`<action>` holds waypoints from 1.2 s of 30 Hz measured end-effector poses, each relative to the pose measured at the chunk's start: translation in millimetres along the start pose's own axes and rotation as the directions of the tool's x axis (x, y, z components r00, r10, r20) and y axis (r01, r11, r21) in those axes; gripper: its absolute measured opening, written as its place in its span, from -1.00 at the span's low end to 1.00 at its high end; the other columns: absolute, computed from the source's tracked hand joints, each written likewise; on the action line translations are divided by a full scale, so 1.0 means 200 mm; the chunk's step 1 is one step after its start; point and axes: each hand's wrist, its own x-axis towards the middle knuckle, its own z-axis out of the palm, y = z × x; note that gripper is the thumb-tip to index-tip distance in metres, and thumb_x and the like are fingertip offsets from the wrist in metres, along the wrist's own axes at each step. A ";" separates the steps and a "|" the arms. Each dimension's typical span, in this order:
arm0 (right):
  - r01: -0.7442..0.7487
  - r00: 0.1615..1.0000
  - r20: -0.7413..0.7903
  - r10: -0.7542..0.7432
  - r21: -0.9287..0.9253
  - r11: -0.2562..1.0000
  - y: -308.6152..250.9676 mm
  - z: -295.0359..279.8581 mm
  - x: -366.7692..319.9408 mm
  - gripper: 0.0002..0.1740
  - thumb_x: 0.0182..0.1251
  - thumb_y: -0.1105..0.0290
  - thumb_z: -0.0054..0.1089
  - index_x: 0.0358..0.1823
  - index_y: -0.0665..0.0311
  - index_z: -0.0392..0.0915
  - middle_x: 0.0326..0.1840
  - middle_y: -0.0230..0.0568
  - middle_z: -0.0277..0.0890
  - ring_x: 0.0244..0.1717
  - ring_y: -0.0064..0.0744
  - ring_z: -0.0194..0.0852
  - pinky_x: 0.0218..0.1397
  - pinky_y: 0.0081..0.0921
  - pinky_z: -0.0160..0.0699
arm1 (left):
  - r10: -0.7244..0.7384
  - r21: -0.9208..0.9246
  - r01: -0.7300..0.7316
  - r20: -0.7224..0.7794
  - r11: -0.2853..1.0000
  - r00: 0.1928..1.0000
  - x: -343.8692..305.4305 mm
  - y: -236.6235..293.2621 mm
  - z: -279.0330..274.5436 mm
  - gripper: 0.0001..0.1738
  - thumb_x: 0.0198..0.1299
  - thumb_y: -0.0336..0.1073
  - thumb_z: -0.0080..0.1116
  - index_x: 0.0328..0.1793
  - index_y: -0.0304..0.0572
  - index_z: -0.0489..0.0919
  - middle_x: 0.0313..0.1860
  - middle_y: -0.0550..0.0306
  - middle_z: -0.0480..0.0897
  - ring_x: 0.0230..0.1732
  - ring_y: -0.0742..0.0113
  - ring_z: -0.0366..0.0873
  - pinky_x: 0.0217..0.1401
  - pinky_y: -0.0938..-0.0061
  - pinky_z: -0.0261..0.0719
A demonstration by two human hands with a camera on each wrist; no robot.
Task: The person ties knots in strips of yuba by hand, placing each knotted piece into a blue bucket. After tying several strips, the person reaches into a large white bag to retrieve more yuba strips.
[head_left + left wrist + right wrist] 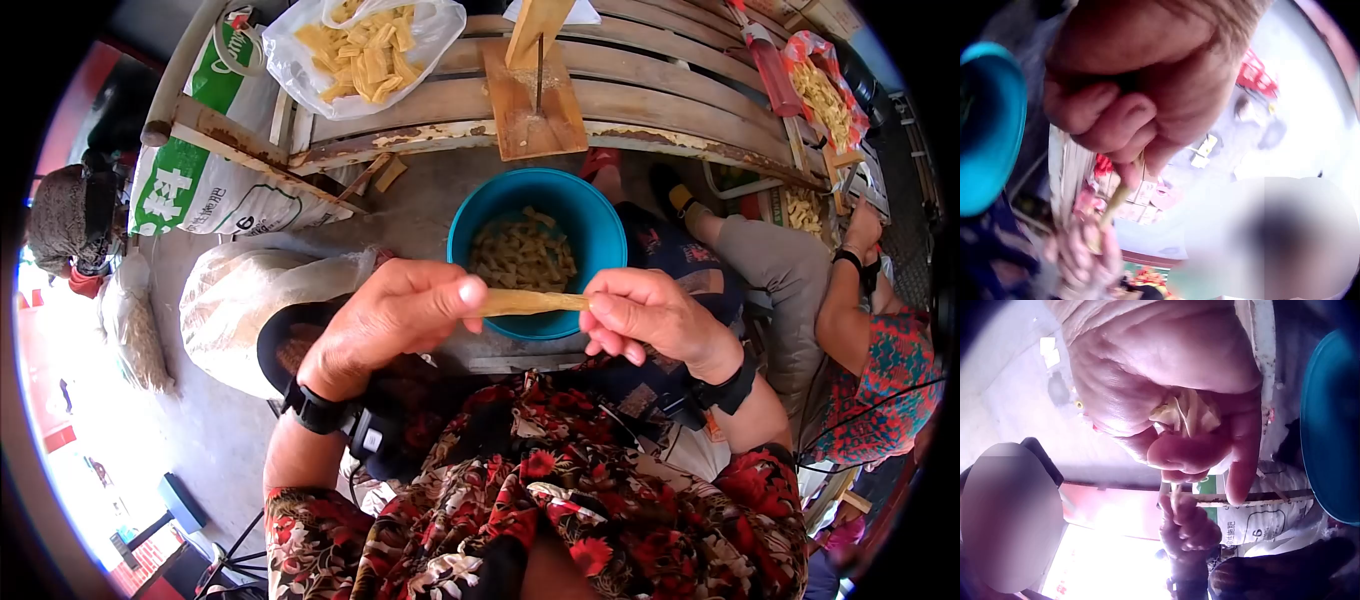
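Note:
A yellowish, narrow folded strip [530,302] is stretched level between both hands, over the near rim of a blue basin [537,180]. My left hand [395,310] grips its left end, thumb on top; the left wrist view shows that hand [1141,94] with curled fingers. My right hand [660,318] pinches the other end between thumb and fingers. In the right wrist view, crumpled pale layers of the strip [1190,414] show inside the curled fingers of the right hand [1172,369]. Short pale pieces [525,252] lie in the basin.
Beyond the basin stands a slatted bench [640,98] with a bag of yellow strips [365,55] and a wooden block with an upright metal rod [540,85]. A white-green sack [215,185] is at left. Another person [870,350] sits at right.

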 end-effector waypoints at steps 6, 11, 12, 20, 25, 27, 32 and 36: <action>0.190 0.955 -0.194 -0.227 -0.192 0.963 0.05 0.11 0.04 -0.62 0.48 0.23 -0.15 0.12 0.33 0.44 -0.43 -0.38 0.47 -0.62 -0.73 0.27 -0.56 -0.73 0.26 | 0.079 -0.609 -0.102 -0.065 0.787 0.995 0.03 -0.04 0.15 -0.59 0.37 -0.14 -0.10 0.09 -0.38 0.45 -0.66 0.35 0.32 -0.78 0.64 0.06 -0.57 0.64 0.22; 0.097 0.995 -0.037 -0.091 0.228 0.969 0.08 0.07 -0.01 -0.58 0.49 0.19 -0.16 0.11 0.39 0.44 -0.48 -0.42 0.43 -0.62 -0.74 0.26 -0.54 -0.77 0.24 | 0.061 -0.307 -0.091 -0.107 0.947 0.992 0.00 -0.06 0.13 -0.62 0.36 -0.16 -0.08 0.03 -0.37 0.51 -0.61 0.30 0.42 -0.71 0.62 0.16 -0.53 0.64 0.23; 0.092 0.996 -0.016 -0.092 0.316 0.944 0.08 0.06 -0.02 -0.57 0.49 0.18 -0.16 0.10 0.40 0.45 -0.49 -0.43 0.41 -0.62 -0.74 0.25 -0.54 -0.78 0.24 | 0.051 -0.211 -0.081 -0.142 0.974 0.988 0.00 -0.05 0.13 -0.63 0.35 -0.16 -0.07 0.01 -0.37 0.52 -0.61 0.31 0.42 -0.68 0.62 0.18 -0.52 0.65 0.22; 0.056 0.998 0.015 -0.061 0.217 0.974 0.04 0.04 0.03 -0.57 0.46 0.21 -0.14 -0.07 0.52 0.48 -0.47 -0.35 0.41 -0.69 -0.72 0.24 -0.18 -0.51 0.58 | 0.032 0.125 0.000 -0.254 0.992 0.967 -0.02 0.08 0.11 -0.74 0.29 -0.21 0.11 -0.16 -0.29 0.61 -0.55 0.40 0.41 -0.53 0.67 0.21 -0.45 0.71 0.16; -0.147 0.956 0.291 0.031 0.387 0.910 0.05 0.06 0.06 -0.58 0.47 0.10 -0.15 -0.20 0.37 0.46 -0.51 -0.40 0.35 -0.69 -0.73 0.22 -0.52 -0.76 0.39 | 0.381 0.368 -0.281 -0.235 0.886 0.894 0.03 -0.02 0.06 -0.78 0.24 -0.28 0.18 -0.23 -0.35 0.61 -0.56 0.36 0.48 -0.55 0.60 0.31 -0.52 0.62 0.28; -0.103 0.976 0.210 0.054 0.228 0.968 0.04 0.02 0.04 -0.59 0.47 0.08 -0.15 -0.27 0.33 0.45 -0.53 -0.43 0.32 -0.69 -0.73 0.21 -0.61 -0.76 0.27 | 0.340 0.447 -0.214 -0.224 0.869 0.913 -0.04 0.02 0.04 -0.79 0.23 -0.31 0.19 -0.27 -0.37 0.60 -0.58 0.35 0.48 -0.53 0.56 0.35 -0.49 0.58 0.32; -0.091 0.988 0.104 0.111 -0.184 0.979 -0.04 -0.03 -0.07 -0.58 0.47 0.07 -0.14 -0.34 0.30 0.45 -0.56 -0.48 0.32 -0.69 -0.77 0.22 -0.63 -0.74 0.20 | 0.205 0.341 -0.119 -0.229 0.933 0.952 -0.04 -0.02 0.03 -0.79 0.21 -0.27 0.19 -0.35 -0.31 0.62 -0.65 0.32 0.43 -0.62 0.60 0.29 -0.58 0.65 0.19; -0.049 0.996 -0.081 0.038 -0.139 0.989 0.00 -0.02 -0.08 -0.63 0.47 0.14 -0.12 -0.29 0.32 0.48 -0.56 -0.45 0.38 -0.70 -0.77 0.22 -0.64 -0.76 0.20 | -0.014 -0.017 0.010 -0.303 1.000 0.953 0.04 0.00 0.06 -0.70 0.29 -0.22 0.07 -0.32 -0.36 0.59 -0.69 0.36 0.33 -0.69 0.66 0.07 -0.63 0.68 -0.01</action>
